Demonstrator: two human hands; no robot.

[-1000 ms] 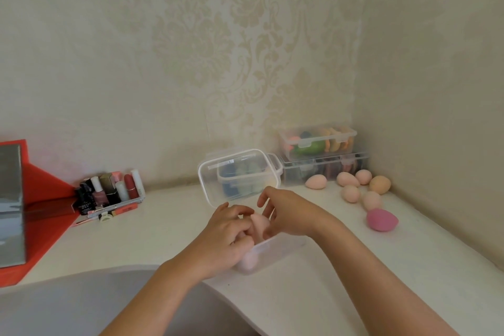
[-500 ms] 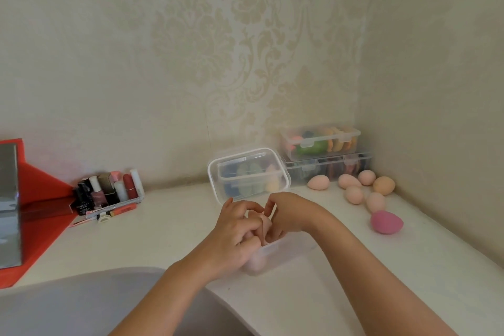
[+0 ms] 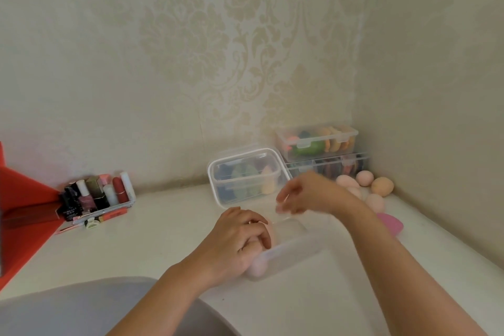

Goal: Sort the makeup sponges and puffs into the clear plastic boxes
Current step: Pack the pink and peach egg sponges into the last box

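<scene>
The right hand (image 3: 308,194) has blurred fingers (image 3: 283,206).

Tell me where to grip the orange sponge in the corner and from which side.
Likely pinch the orange sponge across its round middle, coming from above: the wall stands close on its right and a pale sponge sits close on its left.
</scene>
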